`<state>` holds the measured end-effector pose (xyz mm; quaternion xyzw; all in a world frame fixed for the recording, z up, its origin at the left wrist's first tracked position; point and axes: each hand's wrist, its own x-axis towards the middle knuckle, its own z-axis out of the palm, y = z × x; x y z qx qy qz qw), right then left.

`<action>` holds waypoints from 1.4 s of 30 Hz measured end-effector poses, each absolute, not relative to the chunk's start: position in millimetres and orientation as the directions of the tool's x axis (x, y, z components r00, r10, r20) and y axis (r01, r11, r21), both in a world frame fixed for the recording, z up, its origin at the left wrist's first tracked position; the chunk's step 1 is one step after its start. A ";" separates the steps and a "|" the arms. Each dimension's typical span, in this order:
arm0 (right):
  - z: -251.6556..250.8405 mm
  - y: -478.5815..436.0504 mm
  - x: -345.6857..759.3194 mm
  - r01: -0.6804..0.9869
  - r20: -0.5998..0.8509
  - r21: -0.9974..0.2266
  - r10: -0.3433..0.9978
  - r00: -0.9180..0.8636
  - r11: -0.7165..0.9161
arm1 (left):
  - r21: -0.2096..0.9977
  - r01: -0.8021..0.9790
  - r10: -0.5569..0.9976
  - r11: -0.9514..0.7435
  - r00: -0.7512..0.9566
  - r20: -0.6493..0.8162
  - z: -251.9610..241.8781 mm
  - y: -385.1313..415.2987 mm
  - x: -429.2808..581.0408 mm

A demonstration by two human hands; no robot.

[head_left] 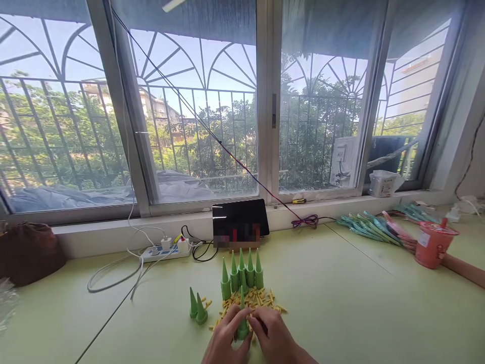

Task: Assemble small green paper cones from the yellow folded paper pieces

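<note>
At the table's front, my left hand (224,337) is closed around a green cone-tipped piece (242,299) that stands upright with its point up. My right hand (273,334) meets it from the other side, thumb and fingertips pinched against the piece's side. Whatever small thing those fingertips hold is hidden. Just beyond both hands lies a loose heap of small yellow pegs (261,299). Several upright green cone-tipped pieces (258,278) stand grouped behind the heap. Two shorter green cones (201,314) sit to the left, with a few pegs beside them.
A dark-screened tablet (240,220) leans against the window ledge. Left of it, a white power strip (166,251) trails cables. On the right are a red cup (435,245) and bundles of coloured strips (369,227). A brown bag (32,253) sits far left.
</note>
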<state>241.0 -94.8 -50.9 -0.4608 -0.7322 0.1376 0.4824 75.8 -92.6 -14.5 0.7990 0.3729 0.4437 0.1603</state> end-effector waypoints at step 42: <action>-49.7 -92.4 243.4 0.361 0.740 -0.600 0.666 -0.088 0.714 | 0.741 0.401 0.841 -0.538 0.317 0.438 -9.9 -90.5 74.7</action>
